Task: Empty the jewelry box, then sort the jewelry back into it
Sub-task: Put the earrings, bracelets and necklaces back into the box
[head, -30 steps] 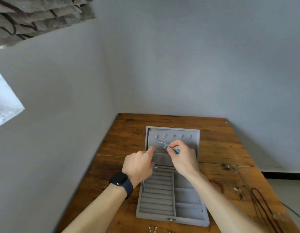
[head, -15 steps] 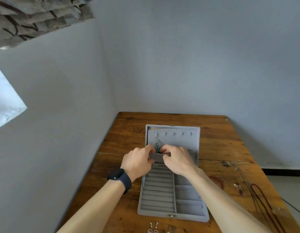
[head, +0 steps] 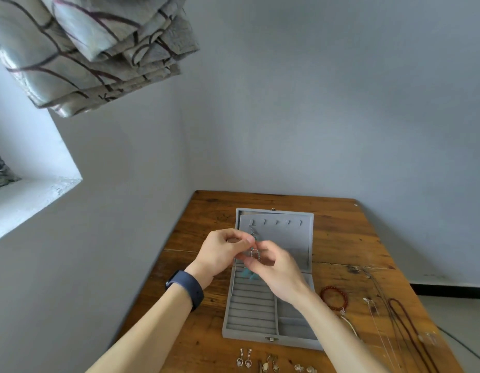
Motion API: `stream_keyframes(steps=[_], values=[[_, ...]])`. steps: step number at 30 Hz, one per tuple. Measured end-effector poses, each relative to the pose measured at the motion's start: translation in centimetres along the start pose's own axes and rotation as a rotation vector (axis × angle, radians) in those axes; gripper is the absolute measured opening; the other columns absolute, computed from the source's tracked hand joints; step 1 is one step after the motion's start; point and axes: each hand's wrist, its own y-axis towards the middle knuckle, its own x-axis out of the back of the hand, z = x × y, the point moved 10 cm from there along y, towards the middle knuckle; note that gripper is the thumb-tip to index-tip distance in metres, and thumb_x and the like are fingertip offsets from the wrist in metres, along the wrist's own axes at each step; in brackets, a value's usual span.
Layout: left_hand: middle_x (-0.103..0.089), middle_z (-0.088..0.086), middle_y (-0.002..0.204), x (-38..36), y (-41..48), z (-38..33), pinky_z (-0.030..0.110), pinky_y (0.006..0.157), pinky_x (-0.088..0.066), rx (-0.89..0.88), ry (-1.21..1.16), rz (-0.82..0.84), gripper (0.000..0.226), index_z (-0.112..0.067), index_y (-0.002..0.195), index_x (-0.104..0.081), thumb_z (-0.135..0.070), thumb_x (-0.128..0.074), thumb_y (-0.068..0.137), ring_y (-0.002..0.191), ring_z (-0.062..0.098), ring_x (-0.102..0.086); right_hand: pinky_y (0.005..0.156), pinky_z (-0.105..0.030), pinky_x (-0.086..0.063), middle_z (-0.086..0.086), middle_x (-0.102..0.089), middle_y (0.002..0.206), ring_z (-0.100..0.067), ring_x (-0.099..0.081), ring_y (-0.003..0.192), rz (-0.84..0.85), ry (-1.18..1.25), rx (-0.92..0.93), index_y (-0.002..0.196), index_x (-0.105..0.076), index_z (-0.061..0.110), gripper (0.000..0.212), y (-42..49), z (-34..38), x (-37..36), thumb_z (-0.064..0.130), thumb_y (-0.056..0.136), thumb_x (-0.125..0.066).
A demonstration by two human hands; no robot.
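Observation:
An open grey velvet jewelry box point(head: 298, 335) lies on the wooden table point(head: 206, 265), its lid laid flat behind with a row of hooks. Over the hinge, my left hand point(head: 222, 251) and my right hand point(head: 274, 267) both pinch a teal beaded necklace point(head: 253, 254) with a small metal ring. Its upper end hangs near the leftmost hook, and teal pieces dangle below my right hand. The ring rolls and compartments of the box hold nothing I can see.
To the right of the box lie a red bead bracelet point(head: 334, 298), thin silver chains point(head: 378, 327) and a dark cord necklace point(head: 411, 327). Several earrings point(head: 244, 359) line the table's front edge. Grey walls stand close at the left and back.
Both hands have lifted off the lid's pocket and drawn toward me. The teal necklace now hangs between their fingertips with its ring showing. The view has tilted down, showing more jewelry.

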Motion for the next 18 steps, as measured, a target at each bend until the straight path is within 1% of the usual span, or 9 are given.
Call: stream_keyframes(steps=[2,3,4,5,6,8,12,15,18], values=[[-0.074,-0.007,0.076,0.2,-0.8,-0.4,0.014,0.054,-0.047,0.006,-0.012,-0.006,0.012,-0.017,0.089,-0.077,-0.029,-0.075,0.088,0.065,0.004,-0.068,0.073,-0.006,-0.047,0.027,-0.066,0.108,0.011,-0.061,0.1,-0.019,0.039,-0.005,0.116,-0.06,0.045,0.032,-0.8,0.4,-0.2,0.051,0.086,-0.069],[-0.075,-0.005,0.079,0.4,-1.1,-0.5,0.016,0.055,-0.048,0.014,-0.018,-0.011,0.012,-0.018,0.09,-0.077,-0.03,-0.075,0.087,0.067,0.005,-0.069,0.08,-0.011,-0.049,0.025,-0.066,0.112,0.008,-0.061,0.103,-0.029,0.062,-0.015,0.121,-0.061,0.041,0.037,-1.2,0.5,-0.2,0.05,0.086,-0.07],[-0.076,-0.004,0.082,0.5,-1.5,-0.5,0.018,0.056,-0.049,0.019,-0.023,-0.013,0.011,-0.019,0.09,-0.077,-0.03,-0.075,0.088,0.069,0.007,-0.069,0.088,-0.018,-0.051,0.022,-0.067,0.114,0.004,-0.062,0.105,-0.039,0.082,-0.025,0.124,-0.062,0.035,0.04,-1.7,0.5,-0.1,0.047,0.087,-0.07],[-0.076,-0.004,0.083,0.6,-1.8,-0.6,0.018,0.058,-0.049,0.022,-0.027,-0.012,0.01,-0.02,0.09,-0.077,-0.03,-0.074,0.088,0.07,0.007,-0.07,0.091,-0.026,-0.053,0.018,-0.07,0.112,-0.002,-0.066,0.103,-0.041,0.11,-0.03,0.124,-0.064,0.032,0.038,-2.1,0.6,-0.2,0.044,0.088,-0.07],[-0.076,-0.005,0.082,0.6,-2.1,-0.6,0.019,0.059,-0.049,0.025,-0.032,-0.011,0.009,-0.022,0.089,-0.077,-0.029,-0.073,0.088,0.07,0.007,-0.069,0.09,-0.031,-0.054,0.015,-0.073,0.106,-0.006,-0.07,0.096,-0.04,0.15,-0.03,0.12,-0.066,0.03,0.032,-2.5,0.7,-0.1,0.04,0.09,-0.07],[-0.074,-0.009,0.078,0.6,-2.7,-0.5,0.019,0.061,-0.05,0.034,-0.042,-0.011,0.008,-0.023,0.088,-0.077,-0.03,-0.072,0.089,0.069,0.005,-0.067,0.083,-0.032,-0.053,0.01,-0.075,0.098,-0.011,-0.073,0.087,-0.038,0.244,-0.046,0.113,-0.068,0.029,0.022,-3.3,0.8,-0.1,0.032,0.091,-0.069],[-0.071,-0.013,0.074,0.4,-3.6,-0.4,0.017,0.06,-0.048,0.04,-0.016,-0.005,0.011,-0.024,0.088,-0.077,-0.033,-0.071,0.09,0.069,0.003,-0.066,0.081,-0.035,-0.055,0.006,-0.076,0.095,-0.018,-0.074,0.083,-0.038,0.384,-0.112,0.107,-0.07,0.027,0.019,-4.1,0.6,0.2,0.032,0.088,-0.07],[-0.07,-0.014,0.072,0.0,-3.8,-0.7,0.015,0.059,-0.049,0.023,0.024,0.006,0.012,-0.023,0.089,-0.076,-0.034,-0.07,0.09,0.068,0.001,-0.065,0.066,-0.028,-0.057,0.003,-0.075,0.088,-0.016,-0.071,0.074,-0.091,0.349,-0.083,0.101,-0.073,0.024,0.014,-4.3,1.0,1.2,0.034,0.094,-0.066],[-0.07,-0.014,0.071,-0.2,-3.8,-1.0,0.015,0.058,-0.048,-0.001,0.076,0.013,0.011,-0.023,0.087,-0.077,-0.032,-0.072,0.089,0.067,0.002,-0.066,0.063,-0.027,-0.056,0.004,-0.074,0.082,-0.014,-0.069,0.071,-0.096,0.243,-0.036,0.096,-0.073,0.025,0.01,-4.4,1.3,1.7,0.03,0.095,-0.064]])
